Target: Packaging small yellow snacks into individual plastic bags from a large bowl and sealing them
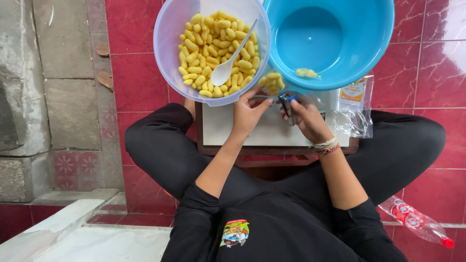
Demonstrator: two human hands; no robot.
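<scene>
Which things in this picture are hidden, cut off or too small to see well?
- Head view: the clear bowl and blue bowl are cut off by the top edge.
- The stapler is mostly covered by the right hand.
- The small bag at the left hand is see-through and hard to outline.

On the small white-topped low table (272, 133) the left hand (248, 112) pinches a clear plastic packet of yellow puffed snacks (270, 83) near the far edge, while the right hand (308, 116) grips a small dark stapler (286, 103) just beside it. Beyond the far edge sit a translucent plastic bowl of yellow snacks (167, 39) with a white plastic spoon (228, 65) and a blue plastic basin (369, 43); clear empty wrappers (353, 119) lie at the table's right edge.
</scene>
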